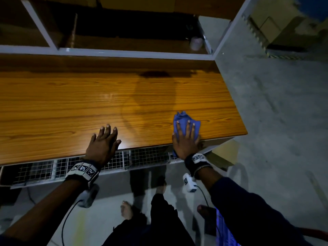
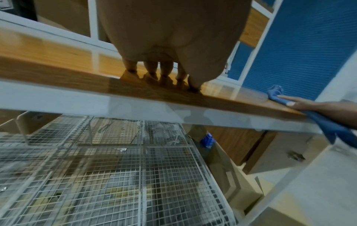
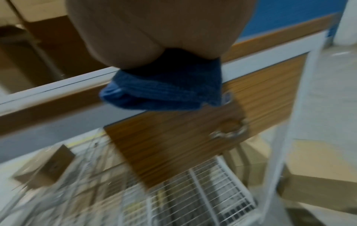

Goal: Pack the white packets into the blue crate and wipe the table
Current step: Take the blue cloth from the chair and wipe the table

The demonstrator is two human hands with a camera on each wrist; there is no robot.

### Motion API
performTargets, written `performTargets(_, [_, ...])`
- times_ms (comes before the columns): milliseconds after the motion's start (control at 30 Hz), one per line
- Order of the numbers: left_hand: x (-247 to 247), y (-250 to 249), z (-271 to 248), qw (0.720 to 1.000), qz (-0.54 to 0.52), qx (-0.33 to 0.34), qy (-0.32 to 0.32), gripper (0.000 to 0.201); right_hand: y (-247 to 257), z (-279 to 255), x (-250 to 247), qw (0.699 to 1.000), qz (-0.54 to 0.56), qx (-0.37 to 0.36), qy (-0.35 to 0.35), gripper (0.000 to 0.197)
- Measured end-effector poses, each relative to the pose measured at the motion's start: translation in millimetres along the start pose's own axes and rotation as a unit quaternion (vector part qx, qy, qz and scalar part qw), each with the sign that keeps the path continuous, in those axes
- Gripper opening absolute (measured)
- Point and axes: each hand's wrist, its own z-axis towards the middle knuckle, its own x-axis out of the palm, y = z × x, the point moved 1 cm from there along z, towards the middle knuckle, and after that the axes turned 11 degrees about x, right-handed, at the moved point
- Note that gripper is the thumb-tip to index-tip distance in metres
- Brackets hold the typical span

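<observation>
A blue cloth (image 1: 184, 119) lies near the front right corner of the wooden table (image 1: 71, 107). My right hand (image 1: 186, 137) presses flat on the blue cloth (image 3: 164, 90) with straight fingers; part of the blue cloth (image 2: 332, 130) hangs over the table's front edge. My left hand (image 1: 104, 142) rests flat on the table (image 2: 58, 73) near its front edge, fingers spread, holding nothing. No white packets or blue crate can be made out in any view.
A wire mesh shelf (image 1: 44, 169) runs under the table's front edge (image 2: 115, 175). A shelf unit with a white frame (image 1: 124, 52) stands behind the table and holds a small pale jar (image 1: 196, 42). Grey floor (image 1: 284, 103) lies to the right.
</observation>
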Motion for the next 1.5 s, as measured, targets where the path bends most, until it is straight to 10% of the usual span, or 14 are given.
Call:
performTargets(267, [-8,17,-18,0.995,-0.084,0.052,-0.034,0.055,159,-67,11,0.987,0.051,-0.109,0.103,0.073])
performTargets(467, [-23,23,-62,0.964,-0.193,-0.050,-0.176,0.054,226,-94,17,0.972,0.092,-0.155,0.149,0.066])
performTargets(633, [-22,-2,-38,0.968,-0.080,-0.062,-0.229,0.050,202,-70,-7,0.941,0.165,-0.187,0.230,0.052])
performTargets(800, [2,-44,12,0.988,0.004,-0.111,-0.111,0.069,127,-12,-15,0.969,0.071,-0.168,0.167,0.053])
performTargets(1167, [22,-130,63,0.990,0.034,-0.120,-0.068,0.082,65,36,-4,0.978,-0.014,-0.186,0.094,0.056])
performTargets(1500, [-6,7,-12,0.979,0.061,-0.179,-0.081,0.082,64,34,0,0.979,-0.032,-0.194,0.055,0.057])
